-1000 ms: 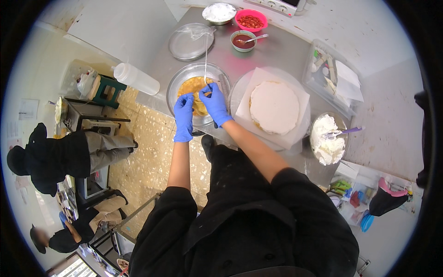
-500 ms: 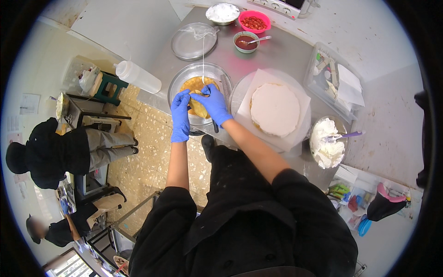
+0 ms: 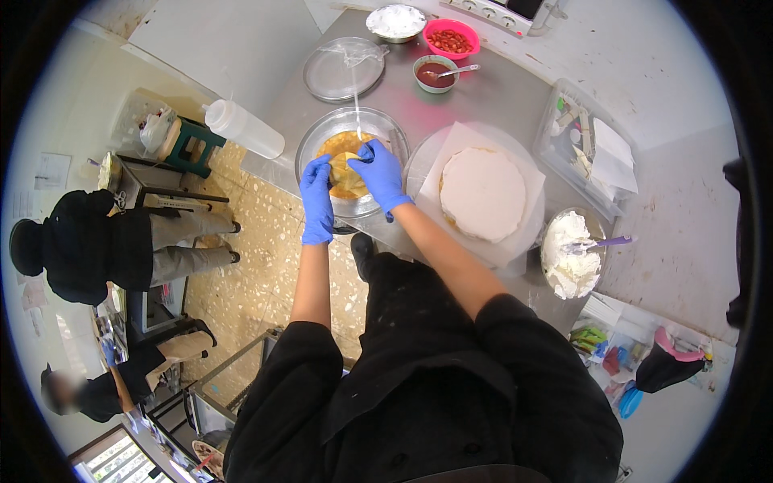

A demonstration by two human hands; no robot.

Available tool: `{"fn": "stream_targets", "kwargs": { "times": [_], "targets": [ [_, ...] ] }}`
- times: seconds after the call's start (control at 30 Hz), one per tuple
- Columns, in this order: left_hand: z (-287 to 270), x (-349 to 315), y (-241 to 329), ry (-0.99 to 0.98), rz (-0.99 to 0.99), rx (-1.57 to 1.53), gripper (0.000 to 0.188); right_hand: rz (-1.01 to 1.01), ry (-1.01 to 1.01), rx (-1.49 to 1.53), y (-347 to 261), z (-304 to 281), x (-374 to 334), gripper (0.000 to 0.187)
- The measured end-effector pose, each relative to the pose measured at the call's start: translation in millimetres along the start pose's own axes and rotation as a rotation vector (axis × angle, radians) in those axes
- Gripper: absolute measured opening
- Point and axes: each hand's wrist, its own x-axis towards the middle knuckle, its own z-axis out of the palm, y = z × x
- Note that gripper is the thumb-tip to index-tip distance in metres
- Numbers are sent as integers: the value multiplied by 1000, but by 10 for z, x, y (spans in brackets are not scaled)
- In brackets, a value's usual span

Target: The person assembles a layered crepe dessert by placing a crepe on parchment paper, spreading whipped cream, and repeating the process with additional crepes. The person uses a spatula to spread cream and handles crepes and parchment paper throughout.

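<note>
My left hand [image 3: 316, 197] and my right hand [image 3: 378, 173], both in blue gloves, meet over a shallow round metal pan [image 3: 311, 135]. Their fingers are closed on the edges of a thin yellow piece [image 3: 345, 171], like a crepe or sponge layer. Under it in the pan lies a golden-yellow round [image 3: 338, 145]. A thin whitish strip [image 3: 357, 113] runs from the far side down to my right fingers; what it is I cannot make out. Right of the pan, a round cake with a smooth pale top [image 3: 483, 195] sits on white paper.
Behind stand a round clear lid [image 3: 334, 80], a bowl of white cream or powder [image 3: 396, 22], a pink bowl of red pieces [image 3: 452, 39] and a bowl of red sauce with a spoon [image 3: 433, 76]. At right are a tool bin [image 3: 572, 173] and a cream bowl [image 3: 568, 274]. Two people work at left.
My hands stay over the pan, and the yellow piece between them has shifted and lies more spread. The whole view has moved slightly. The people at left have shifted a little.
</note>
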Motion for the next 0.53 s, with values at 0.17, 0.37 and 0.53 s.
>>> {"fn": "stream_targets", "kwargs": {
  "times": [0.17,0.37,0.53],
  "targets": [
    [-77,123,-71,-53,-248,-82,25,215,-72,292,83,61,19,31],
    [-95,77,-20,-138,-351,110,30,170,-144,207,88,57,26,33],
    [-100,53,112,-100,-304,56,37,97,-195,115,50,1,46,35]
  ]
}}
